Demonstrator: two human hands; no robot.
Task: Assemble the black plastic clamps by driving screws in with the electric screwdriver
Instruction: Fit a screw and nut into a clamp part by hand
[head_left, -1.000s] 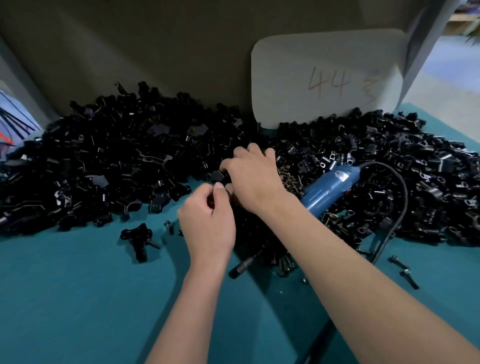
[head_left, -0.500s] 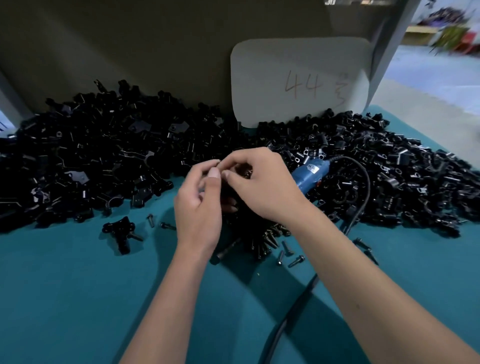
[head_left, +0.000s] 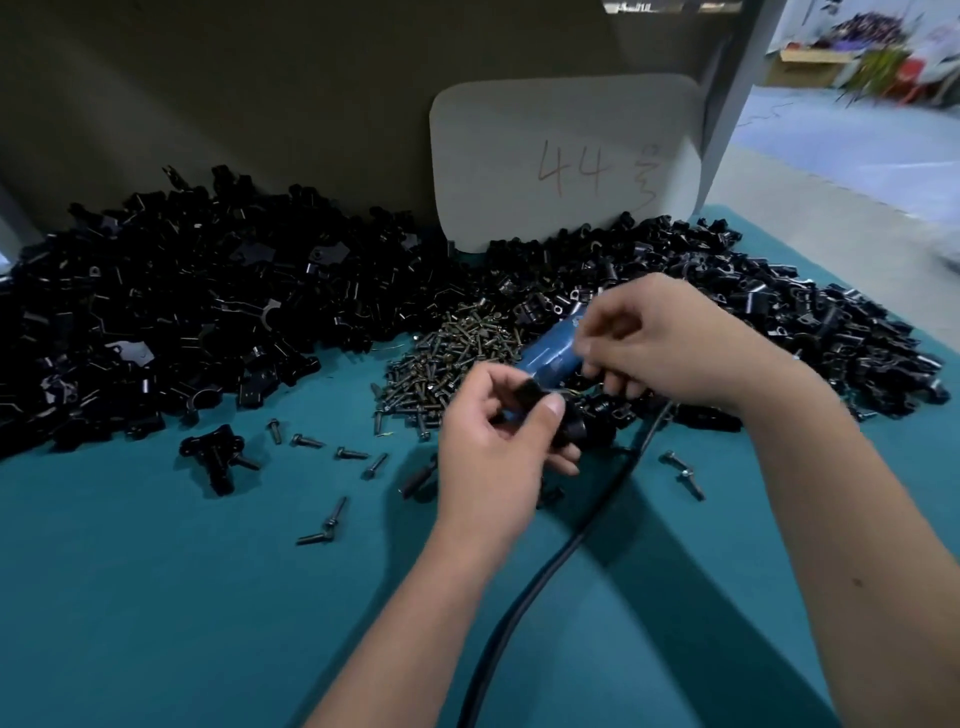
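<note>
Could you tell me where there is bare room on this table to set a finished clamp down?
The near-left teal cloth is bare, bordered by the loose screws, the assembled clamp and the left forearm. A smaller patch lies between the black cable and the right forearm. Everything farther back is crowded: the clamp heaps and the screw pile.

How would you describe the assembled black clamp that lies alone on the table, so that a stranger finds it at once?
Start from the big heap of black plastic clamp parts on the left of the teal table. Just before its near edge, on bare cloth, lies the assembled black plastic clamp. Unlike the loose dark metal screws beside it, it is a joined piece with a screw sticking out.
</note>
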